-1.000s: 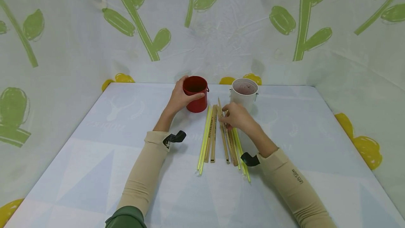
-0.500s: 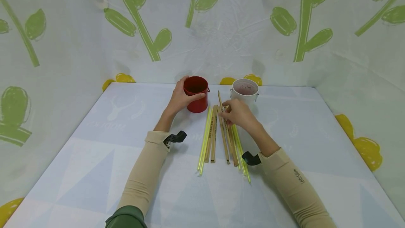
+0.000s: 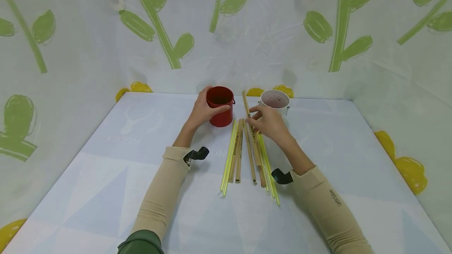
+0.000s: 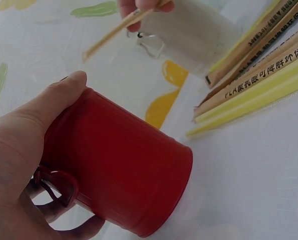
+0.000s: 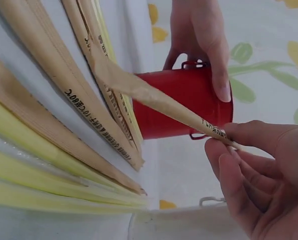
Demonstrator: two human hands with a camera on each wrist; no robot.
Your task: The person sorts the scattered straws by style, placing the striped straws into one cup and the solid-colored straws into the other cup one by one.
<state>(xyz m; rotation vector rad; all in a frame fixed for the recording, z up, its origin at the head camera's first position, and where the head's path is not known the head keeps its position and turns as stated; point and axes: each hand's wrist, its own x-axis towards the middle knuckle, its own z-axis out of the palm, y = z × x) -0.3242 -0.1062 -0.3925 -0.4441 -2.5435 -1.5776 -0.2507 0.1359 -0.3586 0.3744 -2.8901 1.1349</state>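
Observation:
My left hand holds the small red metal bucket around its side, thumb near the rim, at the far edge of the table. Between thumb and fingers, my right hand pinches a straw in a brown paper wrapper. This straw is lifted and tilted, its far end rising between the red bucket and the white bucket. Below the hand lie other brown paper-wrapped straws and yellow straws in clear wrappers. In the right wrist view, the red bucket shows behind the held straw.
The white bucket stands just beyond my right hand, which partly hides it. A pale patterned cloth covers the table. Behind the table's far edge rises a white curtain with green leaves and yellow flowers.
My right hand has drawn the brown paper-wrapped straw up and away from the others, so its tip now reaches higher. The left hand stays on the red bucket.

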